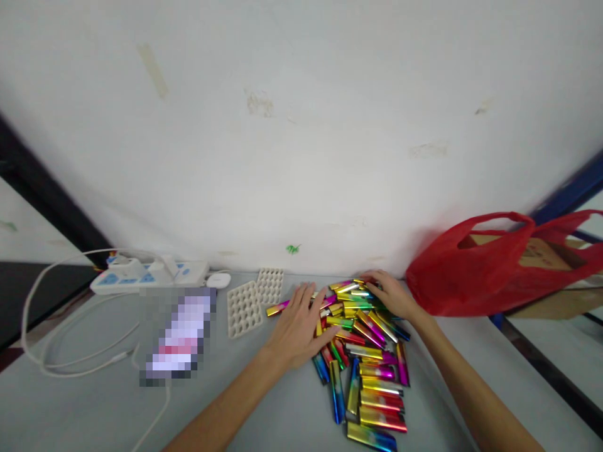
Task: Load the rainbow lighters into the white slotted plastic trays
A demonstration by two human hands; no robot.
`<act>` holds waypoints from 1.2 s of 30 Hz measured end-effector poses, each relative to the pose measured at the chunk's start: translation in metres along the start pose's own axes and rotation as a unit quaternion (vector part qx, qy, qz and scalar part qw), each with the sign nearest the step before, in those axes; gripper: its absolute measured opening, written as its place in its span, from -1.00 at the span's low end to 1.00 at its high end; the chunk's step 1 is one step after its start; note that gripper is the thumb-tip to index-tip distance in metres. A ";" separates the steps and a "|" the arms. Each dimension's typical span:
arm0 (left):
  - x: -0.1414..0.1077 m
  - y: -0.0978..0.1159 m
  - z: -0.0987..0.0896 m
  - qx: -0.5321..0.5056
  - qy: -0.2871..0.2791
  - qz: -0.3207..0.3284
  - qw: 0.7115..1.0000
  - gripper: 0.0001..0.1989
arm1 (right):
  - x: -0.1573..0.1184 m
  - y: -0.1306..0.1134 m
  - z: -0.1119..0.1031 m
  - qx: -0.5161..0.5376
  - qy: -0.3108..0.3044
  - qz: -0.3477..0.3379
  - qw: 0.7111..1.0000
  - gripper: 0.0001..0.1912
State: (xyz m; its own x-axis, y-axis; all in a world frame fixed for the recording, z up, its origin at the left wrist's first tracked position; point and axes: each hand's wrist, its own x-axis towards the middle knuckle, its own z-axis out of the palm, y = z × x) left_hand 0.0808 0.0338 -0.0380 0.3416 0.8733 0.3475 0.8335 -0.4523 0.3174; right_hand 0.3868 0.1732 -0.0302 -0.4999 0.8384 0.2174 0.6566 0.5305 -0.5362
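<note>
Many shiny, multicoloured lighter-like pieces lie in a loose pile on the grey table, some stacked in a rough column near the front. My left hand rests palm down on the left side of the pile, its fingers stretched out. At the back right edge of the pile, my right hand touches the pieces with its fingers apart and slightly bent. Two pale trays with rows of round holes, one nearer and one behind, lie left of the pile.
A red plastic bag with cardboard inside stands at the right against the white wall. On the left are a white power strip, cables, a small white charger and a blurred phone. Dark frame bars flank the table.
</note>
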 end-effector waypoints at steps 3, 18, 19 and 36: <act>-0.007 -0.011 -0.007 0.029 0.023 -0.013 0.999 -0.27 | -0.002 0.014 -0.005 0.027 0.008 0.018 0.999 -0.63; -0.008 -0.012 0.004 -0.027 0.008 -0.001 1.000 -0.30 | -0.022 0.034 -0.020 0.033 0.034 0.109 0.993 -0.50; -0.005 -0.011 0.003 -0.030 0.005 -0.003 1.000 -0.30 | -0.027 0.034 -0.020 0.018 0.052 0.120 0.991 -0.52; -0.046 0.002 -0.008 0.008 0.052 -0.070 0.996 -0.45 | -0.046 0.010 -0.006 -0.164 0.124 0.115 0.972 -0.57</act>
State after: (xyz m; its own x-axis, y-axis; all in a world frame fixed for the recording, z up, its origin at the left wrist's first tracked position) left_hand 0.0633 -0.0091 -0.0468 0.1748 0.9035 0.3914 0.8770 -0.3235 0.3552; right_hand 0.4202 0.1405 -0.0409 -0.1931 0.9227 0.3337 0.9003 0.3019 -0.3137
